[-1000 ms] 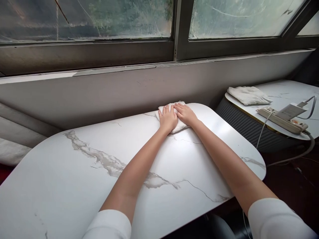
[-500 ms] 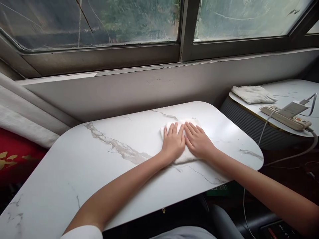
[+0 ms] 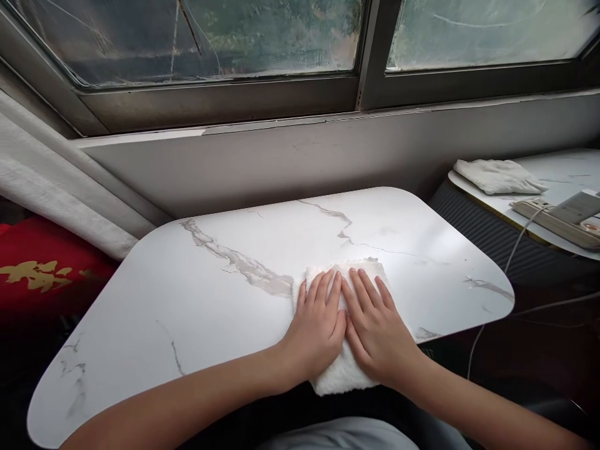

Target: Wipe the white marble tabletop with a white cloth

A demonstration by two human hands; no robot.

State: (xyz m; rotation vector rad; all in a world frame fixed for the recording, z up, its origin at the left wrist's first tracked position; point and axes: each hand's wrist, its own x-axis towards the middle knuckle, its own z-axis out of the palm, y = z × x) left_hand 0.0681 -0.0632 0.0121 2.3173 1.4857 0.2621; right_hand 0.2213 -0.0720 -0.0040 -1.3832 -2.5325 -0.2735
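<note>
both hands lie flat, side by side, just below the middle of the frame. the left hand point(image 3: 317, 330) is spread open, palm down, fingers straight and a little apart, pressing on a white cloth point(image 3: 344, 372). the right hand point(image 3: 375, 331) is the same: open, palm down, fingers stretched toward the window, its thumb touching the left thumb. neither hand is clenched or gripping; they only press the cloth from above. the cloth sits at the near edge of the white marbled bench point(image 3: 210, 294), lower centre of the frame, its lower end hanging just over that edge and its far end showing past the fingertips. at the right edge of the frame a second bench point(image 3: 557, 169) carries another white cloth point(image 3: 497, 176) and a power strip point(image 3: 557, 222). at left, a red fabric point(image 3: 42, 269) with gold pattern
</note>
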